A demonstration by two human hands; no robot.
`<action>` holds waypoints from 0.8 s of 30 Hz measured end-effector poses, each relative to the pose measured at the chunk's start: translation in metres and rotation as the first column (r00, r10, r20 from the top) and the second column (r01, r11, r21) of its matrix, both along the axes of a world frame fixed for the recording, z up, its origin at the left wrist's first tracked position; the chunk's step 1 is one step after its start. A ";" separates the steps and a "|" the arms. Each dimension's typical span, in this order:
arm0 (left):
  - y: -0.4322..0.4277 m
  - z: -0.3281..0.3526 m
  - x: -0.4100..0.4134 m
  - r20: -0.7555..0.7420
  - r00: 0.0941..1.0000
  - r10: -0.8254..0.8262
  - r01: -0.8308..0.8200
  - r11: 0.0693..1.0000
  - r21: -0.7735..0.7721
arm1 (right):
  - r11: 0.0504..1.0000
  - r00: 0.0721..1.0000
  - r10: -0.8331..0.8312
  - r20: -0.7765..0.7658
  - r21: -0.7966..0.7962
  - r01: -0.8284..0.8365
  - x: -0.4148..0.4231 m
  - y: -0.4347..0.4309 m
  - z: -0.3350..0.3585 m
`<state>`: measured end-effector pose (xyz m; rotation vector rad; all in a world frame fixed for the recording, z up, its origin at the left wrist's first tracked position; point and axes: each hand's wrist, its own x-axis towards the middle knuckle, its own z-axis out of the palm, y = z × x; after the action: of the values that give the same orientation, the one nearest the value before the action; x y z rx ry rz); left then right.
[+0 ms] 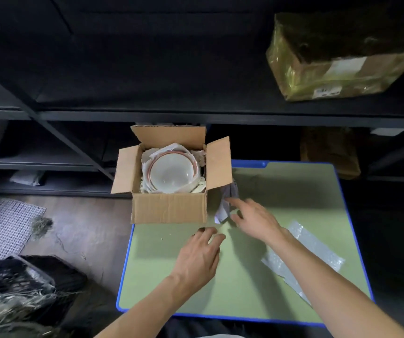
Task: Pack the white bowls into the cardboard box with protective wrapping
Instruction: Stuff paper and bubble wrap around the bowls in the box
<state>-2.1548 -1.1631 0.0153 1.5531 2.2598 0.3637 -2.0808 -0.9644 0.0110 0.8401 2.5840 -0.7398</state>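
At the worktop's [176, 289] 11 o'clock corner the cardboard box [169, 208] stands open, with white bowls [171, 173] nested in paper inside. My left hand [199, 257] hovers open at the box's 6 o'clock. My right hand [257, 220], fingers spread and gripping nothing, is nearer the crumpled paper [227, 198] at the box's 3 o'clock and possibly touches it. Bubble wrap [313, 254] lies rightmost.

Single head view, looking steeply down, near the table [244, 276]

Bare forearms, left hand [199, 254], right hand [257, 219]

The bowls [171, 173] sit in the box [169, 208] on the table's [232, 289] far-left corner.
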 end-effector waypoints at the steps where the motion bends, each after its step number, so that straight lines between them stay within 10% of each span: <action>1: -0.001 -0.001 0.001 -0.001 1.000 0.017 -0.017 1.000 -0.010 | 1.000 1.000 -0.006 -0.006 0.017 0.006 -0.005 0.003 -0.004; 24: 0.043 -0.001 0.015 0.048 0.996 0.074 -0.078 0.995 0.070 | 0.952 0.965 -0.243 -0.098 0.167 0.257 0.035 0.025 -0.022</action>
<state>-2.1396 -1.1205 0.0140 1.4803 2.2987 0.5010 -2.0454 -0.9396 -0.0112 1.2360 2.6714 -0.6231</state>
